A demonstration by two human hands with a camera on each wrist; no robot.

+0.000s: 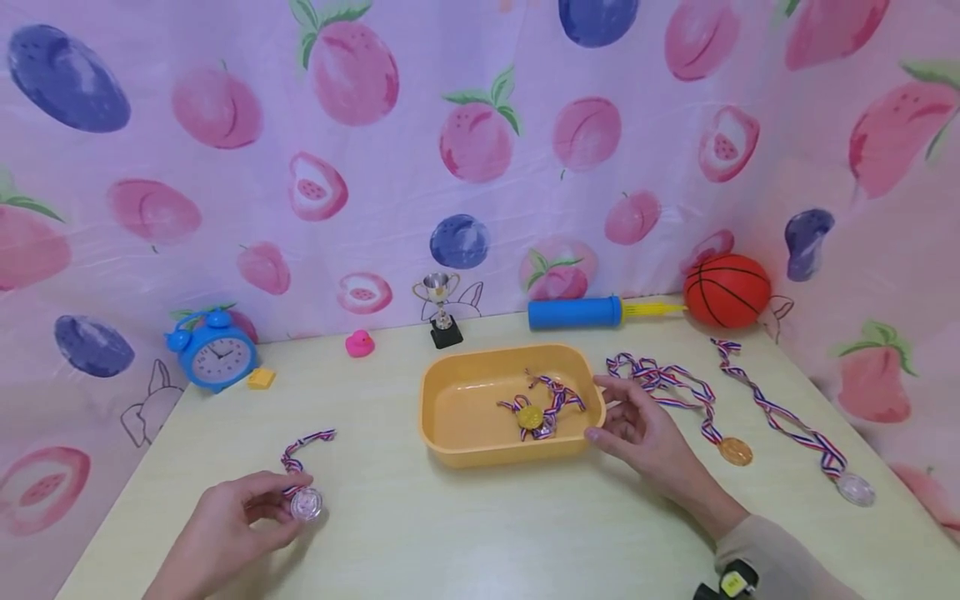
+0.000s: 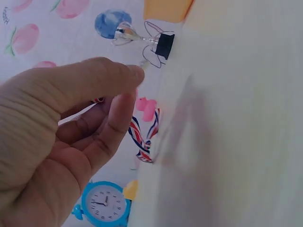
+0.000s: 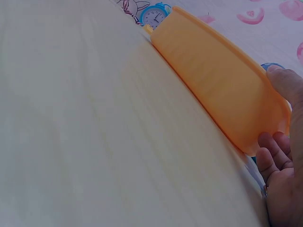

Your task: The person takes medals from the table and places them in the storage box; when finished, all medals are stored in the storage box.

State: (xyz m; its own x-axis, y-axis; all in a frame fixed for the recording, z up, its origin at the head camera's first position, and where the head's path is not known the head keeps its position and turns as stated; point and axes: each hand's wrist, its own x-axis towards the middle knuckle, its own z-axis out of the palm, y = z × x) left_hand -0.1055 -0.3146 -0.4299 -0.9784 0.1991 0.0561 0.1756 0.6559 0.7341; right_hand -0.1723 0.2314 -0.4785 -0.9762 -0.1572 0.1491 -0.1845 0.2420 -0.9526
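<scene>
1. Ribbon trailing loose is the hazard I am watching: the left hand (image 1: 225, 525) is pinching a clear medal (image 1: 306, 503) at the near left of the table (image 1: 450, 533), and its striped ribbon (image 1: 303, 446) is lying slack beyond the fingers, so I am judging that it could drag or snag as the medal is lifted.
2. The medal is sitting at the fingertips, thumb and forefinger closing on its rim; the left wrist view is blurring here, so I am only fairly sure how firm that pinch is, and a slip could be dropping it short.
3. The right hand (image 1: 637, 429) is resting with relaxed fingers against the right wall of the yellow tray (image 1: 450, 400), holding nothing; a nudge from it could be shifting the tray.
4. A gold medal (image 1: 530, 417) is already lying inside the tray, well apart from the left hand's medal.
5. Two more medals, bronze (image 1: 735, 451) and clear (image 1: 855, 488), are lying right of the tray.
</scene>
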